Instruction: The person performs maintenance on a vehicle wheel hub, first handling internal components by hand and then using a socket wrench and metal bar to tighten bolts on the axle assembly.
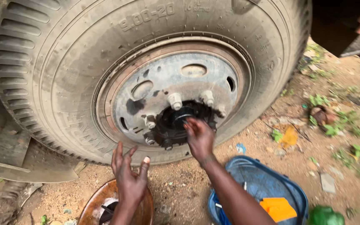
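Observation:
A large truck tyre (63, 75) on a grey steel wheel (163, 83) fills the upper left. At its centre sits a black greasy hub (173, 123) ringed by pale wheel nuts (175, 101). My right hand (200, 137) reaches into the hub, fingertips touching its dark middle; whether it grips anything is hidden. My left hand (130, 177) hovers below the wheel, palm up, fingers spread, holding nothing. Under it lies a rusty round metal cover (92, 208).
A blue plastic basin (267, 183) with an orange object (278, 208) stands under my right forearm. A green object (323, 216) lies at the bottom right. Sandy ground with weeds and stones spreads to the right; a metal plate (26, 175) lies at the left.

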